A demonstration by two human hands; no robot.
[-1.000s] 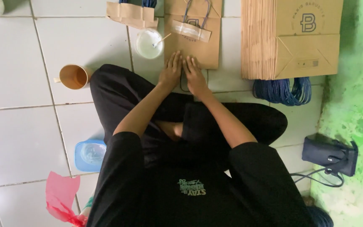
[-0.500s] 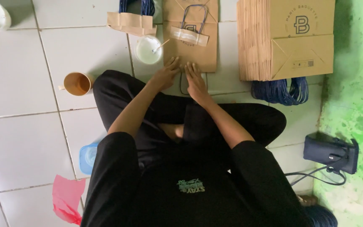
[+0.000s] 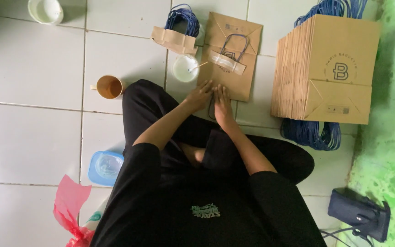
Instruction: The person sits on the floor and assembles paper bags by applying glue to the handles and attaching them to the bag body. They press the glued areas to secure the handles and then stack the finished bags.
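Both hands are pressed flat, fingers together, on the near end of a flat brown kraft paper bag (image 3: 232, 59) lying on the white tiled floor (image 3: 37, 137) right in front of the knees. Left hand (image 3: 200, 96) and right hand (image 3: 222, 103) touch side by side, gripping nothing. Bag looks light and creasable, so I'd hold its edges. Blue cord handle (image 3: 232, 44) lies on top.

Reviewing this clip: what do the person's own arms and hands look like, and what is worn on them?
Both arms come out of short black sleeves that end above the elbow; forearms are bare. The left hand and right hand are bare too: no gloves, and no watch, bracelet or ring that I can make out. The black shirt carries a small greenish chest print.
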